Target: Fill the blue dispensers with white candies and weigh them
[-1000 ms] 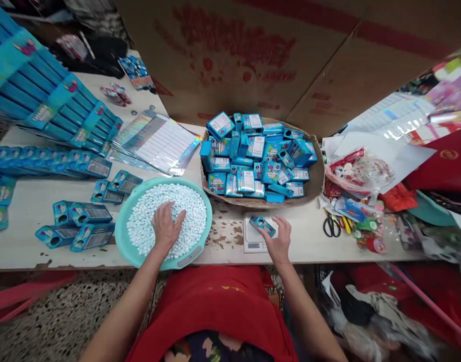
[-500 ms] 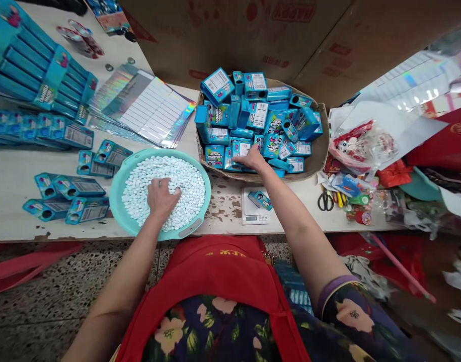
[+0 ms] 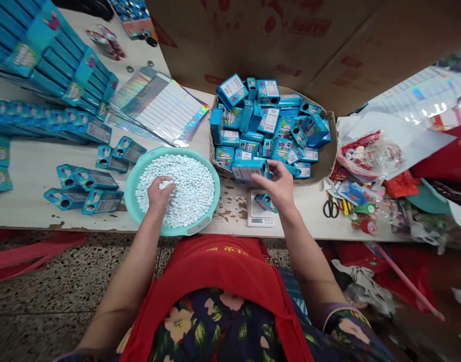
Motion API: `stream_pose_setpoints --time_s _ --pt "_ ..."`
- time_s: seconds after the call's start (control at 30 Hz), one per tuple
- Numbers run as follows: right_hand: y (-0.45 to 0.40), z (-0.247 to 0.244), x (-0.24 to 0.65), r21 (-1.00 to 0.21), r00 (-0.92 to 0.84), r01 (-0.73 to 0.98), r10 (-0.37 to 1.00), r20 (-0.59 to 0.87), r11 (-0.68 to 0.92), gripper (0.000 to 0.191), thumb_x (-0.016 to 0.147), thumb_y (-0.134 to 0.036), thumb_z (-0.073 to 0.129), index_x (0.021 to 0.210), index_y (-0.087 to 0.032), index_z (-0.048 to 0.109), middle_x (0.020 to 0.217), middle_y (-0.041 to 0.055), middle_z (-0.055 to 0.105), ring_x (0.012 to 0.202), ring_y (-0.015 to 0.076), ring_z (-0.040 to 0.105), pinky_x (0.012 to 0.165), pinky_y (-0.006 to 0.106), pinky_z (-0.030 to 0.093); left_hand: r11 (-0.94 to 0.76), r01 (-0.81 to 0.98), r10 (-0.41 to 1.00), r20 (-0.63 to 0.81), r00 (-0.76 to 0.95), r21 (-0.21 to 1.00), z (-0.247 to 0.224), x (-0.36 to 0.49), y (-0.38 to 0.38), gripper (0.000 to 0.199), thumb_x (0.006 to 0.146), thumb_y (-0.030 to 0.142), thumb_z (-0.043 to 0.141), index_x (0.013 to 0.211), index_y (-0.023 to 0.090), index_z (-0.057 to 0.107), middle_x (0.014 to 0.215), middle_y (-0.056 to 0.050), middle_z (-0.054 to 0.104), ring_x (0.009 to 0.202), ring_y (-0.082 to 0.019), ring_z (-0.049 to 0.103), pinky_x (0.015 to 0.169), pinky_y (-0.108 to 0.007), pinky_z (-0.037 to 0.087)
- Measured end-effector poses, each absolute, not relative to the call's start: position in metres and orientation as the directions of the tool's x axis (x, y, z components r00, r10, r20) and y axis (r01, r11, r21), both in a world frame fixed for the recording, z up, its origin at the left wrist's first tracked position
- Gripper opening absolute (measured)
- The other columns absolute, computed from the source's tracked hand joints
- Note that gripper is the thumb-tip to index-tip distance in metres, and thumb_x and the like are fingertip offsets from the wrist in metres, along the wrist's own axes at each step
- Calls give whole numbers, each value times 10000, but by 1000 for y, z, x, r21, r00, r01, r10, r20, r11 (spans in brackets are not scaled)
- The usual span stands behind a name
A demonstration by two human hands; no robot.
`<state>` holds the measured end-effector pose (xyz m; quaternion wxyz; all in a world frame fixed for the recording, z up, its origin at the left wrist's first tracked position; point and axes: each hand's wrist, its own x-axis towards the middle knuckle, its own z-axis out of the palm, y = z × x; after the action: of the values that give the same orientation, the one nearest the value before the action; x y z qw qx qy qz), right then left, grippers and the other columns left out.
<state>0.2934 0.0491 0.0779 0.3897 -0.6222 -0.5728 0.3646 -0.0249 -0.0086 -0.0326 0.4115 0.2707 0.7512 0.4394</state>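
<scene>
My left hand (image 3: 161,195) is over the turquoise basin (image 3: 131,188), its fingers curled round some of the small white candies (image 3: 190,183) that fill it. My right hand (image 3: 279,185) grips a small blue candy box (image 3: 245,171) between thumb and fingers, with its white label panel facing me. This box is at the front edge of a cut-down cardboard carton (image 3: 330,151) heaped with similar blue boxes (image 3: 283,147). Below my right hand, another blue box (image 3: 266,202) lies on a white digital scale (image 3: 256,218), partly covered by the hand.
Several blue boxes (image 3: 100,201) with round holes lie left of the basin. Behind them are packed blue rows (image 3: 57,75) and a stack of shiny printed sheets (image 3: 166,108). Black scissors (image 3: 330,207) and bagged trinkets (image 3: 370,156) lie at right. A large cardboard panel (image 3: 253,45) stands behind.
My right hand has lifted a blue box out of the carton and drawn it toward me. My left hand's spread fingers have closed on candies. The view has shifted slightly.
</scene>
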Motion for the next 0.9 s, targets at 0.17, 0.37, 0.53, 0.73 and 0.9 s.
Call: stream_pose_setpoints --time_s 0.17,0.37,0.53,0.73,0.9 --pt "0 72 274 -949 33 285 991 -131 -135 438 722 -430 712 1088 -198 650 1061 64 692 990 235 638 909 416 496 258 -691 732 -604 -316 675 -11 -31 -11 267 580 263 591 828 191 524 711 -8 560 515 -104 511 385 -164 270" --pt "-5 58 251 -966 103 214 986 -129 -148 543 585 -417 811 1048 -179 658 978 78 709 917 248 653 839 418 520 177 -851 716 -658 -232 494 -5 -34 -2 236 724 366 575 858 174 549 722 -46 621 579 -147 602 420 -188 393" --pt "-3 62 226 -920 -84 361 978 -194 -151 490 621 -420 800 1037 -194 673 979 59 709 886 235 651 826 400 514 231 -894 686 -716 -131 384 -6 -25 6 151 693 270 607 749 175 505 625 1 557 470 -96 526 387 -156 336" --pt "5 63 199 -868 -261 487 965 -33 102 392 679 -341 744 1023 -197 626 979 48 674 893 222 629 802 363 503 201 -913 734 -672 -100 355 24 -19 -2 158 660 241 612 739 182 489 617 13 536 437 -84 481 371 -163 310" --pt "10 54 168 -714 -439 610 897 57 344 306 694 -155 681 995 -181 633 946 73 663 917 250 592 807 371 475 52 -889 773 -582 -253 456 57 -3 -2 174 662 273 634 722 174 504 619 9 547 461 -84 497 411 -181 356"
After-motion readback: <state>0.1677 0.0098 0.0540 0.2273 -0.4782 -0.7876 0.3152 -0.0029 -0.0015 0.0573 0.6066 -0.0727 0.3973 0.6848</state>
